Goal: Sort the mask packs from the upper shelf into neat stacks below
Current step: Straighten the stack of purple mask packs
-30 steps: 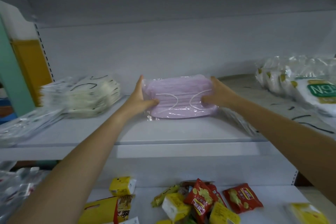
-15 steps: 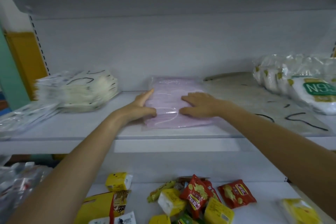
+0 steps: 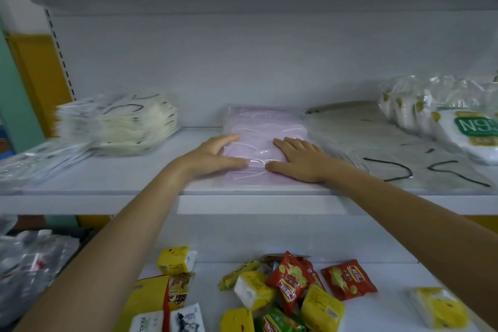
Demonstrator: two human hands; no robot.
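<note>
Pink mask pack (image 3: pixel 265 132) in glossy clear plastic; shelf (image 3: pixel 134 178) smooth matt white; snack packets (image 3: pixel 292 275) shiny foil

Dim, bluish, even light with soft shadows; edges bow from wide-angle distortion, and the left side smears with motion blur.

Both my arms reach forward. My left hand (image 3: pixel 215 155) lies flat against the pink pack's (image 3: pixel 265 122) left edge. My right hand (image 3: pixel 299 159) presses flat on its right half, fingers straight.
</note>
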